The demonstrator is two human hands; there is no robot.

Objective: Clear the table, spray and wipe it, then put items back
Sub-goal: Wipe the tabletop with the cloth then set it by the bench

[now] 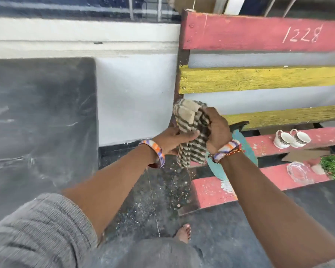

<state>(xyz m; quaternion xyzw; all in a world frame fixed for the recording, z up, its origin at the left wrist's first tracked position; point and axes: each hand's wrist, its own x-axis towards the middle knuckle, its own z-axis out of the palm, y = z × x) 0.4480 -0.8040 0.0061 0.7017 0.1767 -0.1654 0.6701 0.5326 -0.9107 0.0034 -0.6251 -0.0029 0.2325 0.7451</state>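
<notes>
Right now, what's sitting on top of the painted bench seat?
On the bench seat: two patterned cups, a clear glass dish and a small green plant. The right forearm hides part of the seat's left end.

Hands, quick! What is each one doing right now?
Left hand: closed on the lower part of the striped cloth.
Right hand: closed on the same cloth, higher up.

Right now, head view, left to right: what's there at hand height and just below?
Dark grey tabletop → left hand → striped grey-and-beige cloth → right hand → two white patterned cups on the red bench slats → small green plant.
</notes>
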